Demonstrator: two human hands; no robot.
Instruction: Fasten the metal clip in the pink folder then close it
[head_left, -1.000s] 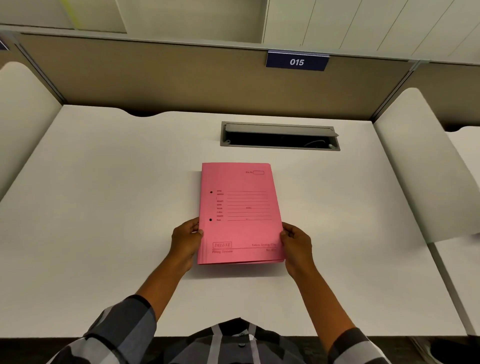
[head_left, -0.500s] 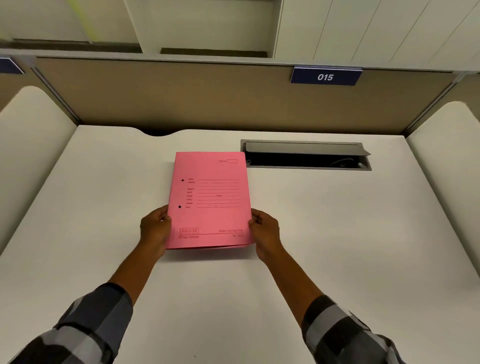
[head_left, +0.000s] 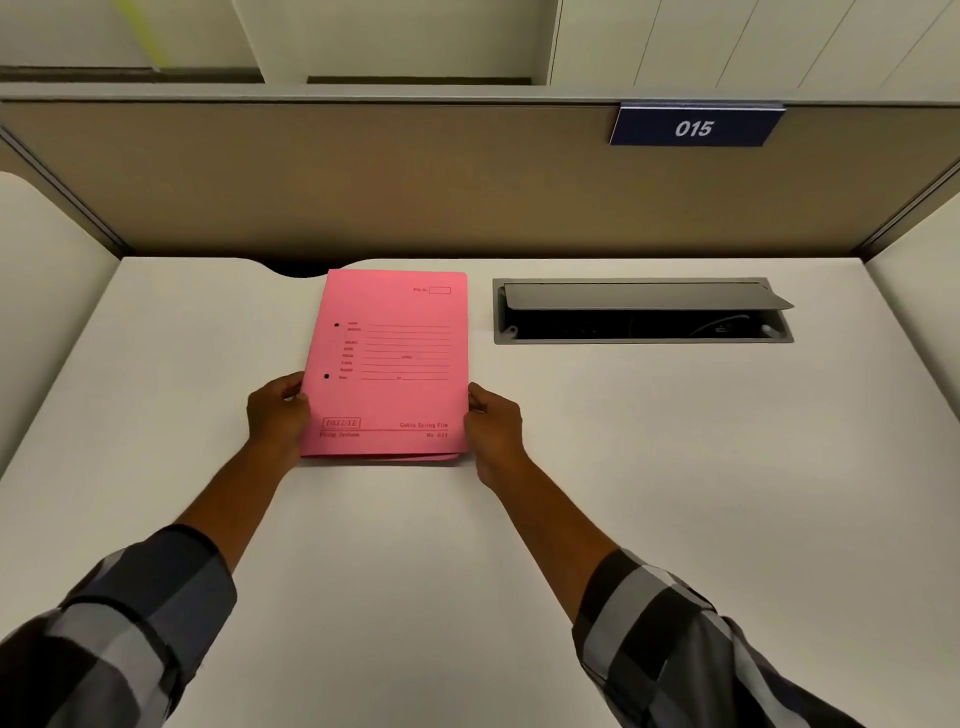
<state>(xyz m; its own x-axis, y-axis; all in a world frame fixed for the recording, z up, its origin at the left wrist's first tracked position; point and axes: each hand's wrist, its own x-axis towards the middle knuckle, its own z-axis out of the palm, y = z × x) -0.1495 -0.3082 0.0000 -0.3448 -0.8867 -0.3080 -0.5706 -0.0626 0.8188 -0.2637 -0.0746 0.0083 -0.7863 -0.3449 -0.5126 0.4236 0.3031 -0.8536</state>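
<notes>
Both hands on it now, left hand (head_left: 278, 415) and right hand (head_left: 493, 426) each with a closed grip on a near side edge of the shut pink folder (head_left: 389, 364) lying flat on the white surface (head_left: 675, 467), so next the cover must open to reach the clip.

A white desk (head_left: 675, 493) with an open cable hatch (head_left: 643, 312) fronts a tan partition (head_left: 363, 182) tagged 015 (head_left: 695, 126).

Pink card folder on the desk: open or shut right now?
Shut. The pink card folder lies flat with its printed front cover up, left hand and right hand gripping its side edges. The clip inside is hidden.
</notes>
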